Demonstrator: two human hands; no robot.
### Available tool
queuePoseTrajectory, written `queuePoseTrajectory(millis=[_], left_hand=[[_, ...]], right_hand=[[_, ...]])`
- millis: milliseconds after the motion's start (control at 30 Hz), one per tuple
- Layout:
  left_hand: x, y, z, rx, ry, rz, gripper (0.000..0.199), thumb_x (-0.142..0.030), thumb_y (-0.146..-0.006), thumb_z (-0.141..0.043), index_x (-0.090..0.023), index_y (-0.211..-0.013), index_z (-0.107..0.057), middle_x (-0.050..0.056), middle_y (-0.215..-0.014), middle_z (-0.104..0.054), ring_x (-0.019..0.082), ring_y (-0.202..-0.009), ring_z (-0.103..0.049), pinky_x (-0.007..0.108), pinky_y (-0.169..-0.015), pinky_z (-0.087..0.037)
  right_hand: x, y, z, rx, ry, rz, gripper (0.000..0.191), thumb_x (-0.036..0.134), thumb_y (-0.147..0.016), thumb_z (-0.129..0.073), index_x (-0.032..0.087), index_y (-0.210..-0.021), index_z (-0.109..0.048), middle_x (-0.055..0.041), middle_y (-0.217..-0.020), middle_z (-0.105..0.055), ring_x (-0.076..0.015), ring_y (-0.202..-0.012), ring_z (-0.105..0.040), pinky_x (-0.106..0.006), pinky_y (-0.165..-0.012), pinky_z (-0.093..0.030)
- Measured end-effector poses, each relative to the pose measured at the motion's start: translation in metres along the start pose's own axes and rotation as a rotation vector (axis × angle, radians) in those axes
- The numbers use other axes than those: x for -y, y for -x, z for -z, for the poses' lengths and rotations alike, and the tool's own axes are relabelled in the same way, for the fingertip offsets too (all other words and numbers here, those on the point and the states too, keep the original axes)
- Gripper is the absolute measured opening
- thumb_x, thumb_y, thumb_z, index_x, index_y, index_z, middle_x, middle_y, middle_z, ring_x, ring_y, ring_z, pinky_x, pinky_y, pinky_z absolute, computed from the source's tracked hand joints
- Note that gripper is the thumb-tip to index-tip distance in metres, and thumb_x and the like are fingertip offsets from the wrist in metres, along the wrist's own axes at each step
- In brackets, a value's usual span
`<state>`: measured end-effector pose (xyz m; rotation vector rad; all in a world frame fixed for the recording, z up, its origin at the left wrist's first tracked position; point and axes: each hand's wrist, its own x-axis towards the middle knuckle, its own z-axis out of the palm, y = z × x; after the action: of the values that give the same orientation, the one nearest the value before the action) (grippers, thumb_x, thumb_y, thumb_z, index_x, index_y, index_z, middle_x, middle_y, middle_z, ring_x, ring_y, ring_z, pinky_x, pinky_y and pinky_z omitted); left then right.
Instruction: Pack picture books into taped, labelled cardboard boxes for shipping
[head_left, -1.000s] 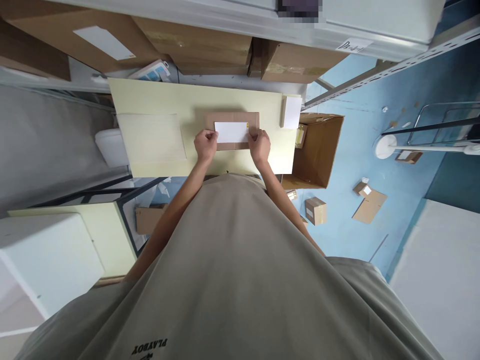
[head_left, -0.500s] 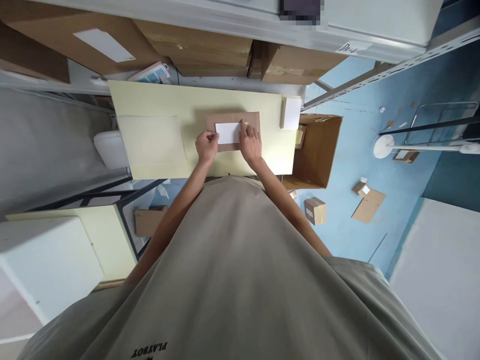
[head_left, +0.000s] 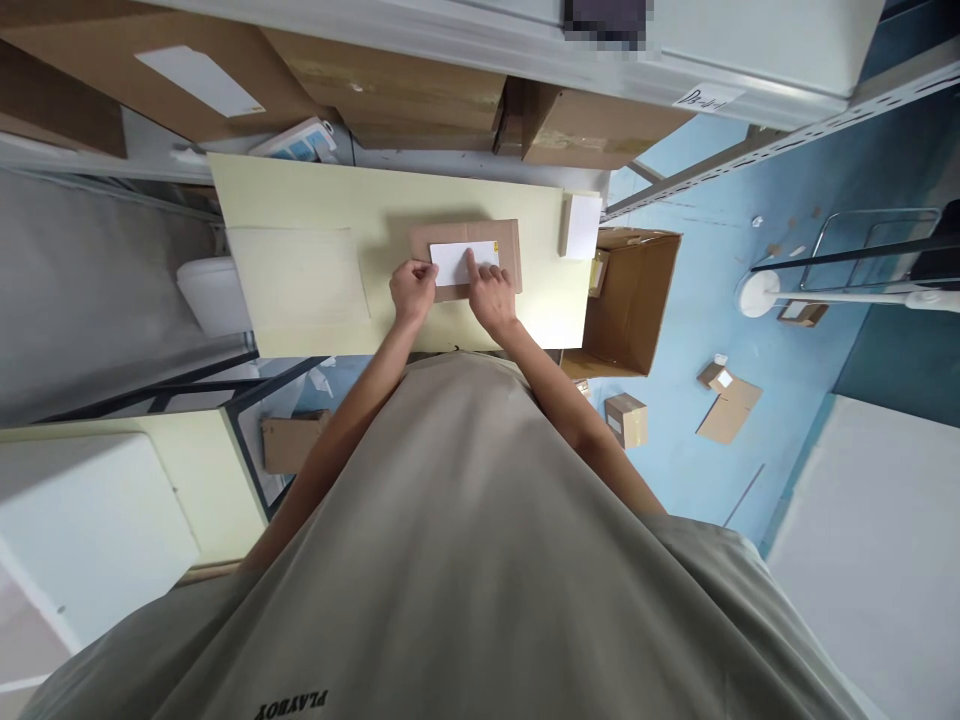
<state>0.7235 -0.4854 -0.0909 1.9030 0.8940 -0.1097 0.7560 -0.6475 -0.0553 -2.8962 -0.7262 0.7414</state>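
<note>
The left hand [head_left: 412, 288] had its thumb and forefinger pinched together on the left edge of a white label [head_left: 450, 263], while the right hand [head_left: 492, 298], gripping nothing, laid its forefinger on the label's face (the other fingers were loosely curled). The label lay on a brown cardboard package [head_left: 510, 246] on the cream tabletop [head_left: 300, 200], a white block [head_left: 581, 226] near the right end and an open carton [head_left: 646, 300] beyond.

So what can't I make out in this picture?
In the head view:
White label: lower right corner, hidden by the right hand.
Yellow mark on it: too small to read.
Open box: left part, hidden by the tabletop.
Dark item: pixelated, cut off by the top edge.
</note>
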Motion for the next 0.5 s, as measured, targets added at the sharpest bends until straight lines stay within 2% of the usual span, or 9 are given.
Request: queuePoseTrajectory(millis=[100,200,333,500], left_hand=[[-0.002,0.001,0.000,-0.003,-0.005,0.011,0.010,-0.031,-0.087,-0.067,-0.022,-0.086,-0.071,0.004,-0.085,-0.073,0.021,-0.083,-0.067,0.034,-0.085,-0.052],[-0.003,0.002,0.001,-0.002,-0.010,0.013,0.009,-0.031,-0.087,-0.067,-0.022,-0.086,-0.071,0.004,-0.084,-0.073,0.021,-0.083,-0.067,0.034,-0.085,-0.053],[-0.004,0.003,0.002,0.001,-0.024,-0.008,0.009,-0.031,-0.087,-0.068,-0.022,-0.085,-0.070,0.004,-0.083,-0.072,0.021,-0.083,-0.067,0.033,-0.084,-0.052],[-0.009,0.003,0.005,0.041,-0.044,-0.020,0.008,-0.028,-0.085,-0.069,-0.022,-0.081,-0.069,0.004,-0.083,-0.072,0.021,-0.082,-0.066,0.033,-0.084,-0.051]], right_hand=[[0.001,-0.016,0.013,0.032,-0.020,-0.042,0.075,0.004,-0.103,-0.026,0.010,-0.176,-0.016,-0.0202,-0.124,-0.074,-0.0297,-0.116,-0.063,-0.045,-0.105,-0.043],[-0.001,-0.015,0.017,0.056,-0.026,-0.038,0.075,0.010,-0.105,-0.031,0.011,-0.177,-0.012,-0.0211,-0.124,-0.075,-0.0301,-0.115,-0.065,-0.045,-0.105,-0.043],[-0.004,0.013,0.015,0.099,-0.015,-0.001,0.074,0.014,-0.106,-0.037,0.014,-0.177,-0.014,-0.0190,-0.127,-0.074,-0.0294,-0.119,-0.063,-0.042,-0.107,-0.042],[0.003,0.047,0.016,0.140,-0.008,0.031,0.068,0.003,-0.103,-0.034,0.008,-0.171,-0.035,-0.0235,-0.140,-0.069,-0.0318,-0.128,-0.061,-0.042,-0.107,-0.042]])
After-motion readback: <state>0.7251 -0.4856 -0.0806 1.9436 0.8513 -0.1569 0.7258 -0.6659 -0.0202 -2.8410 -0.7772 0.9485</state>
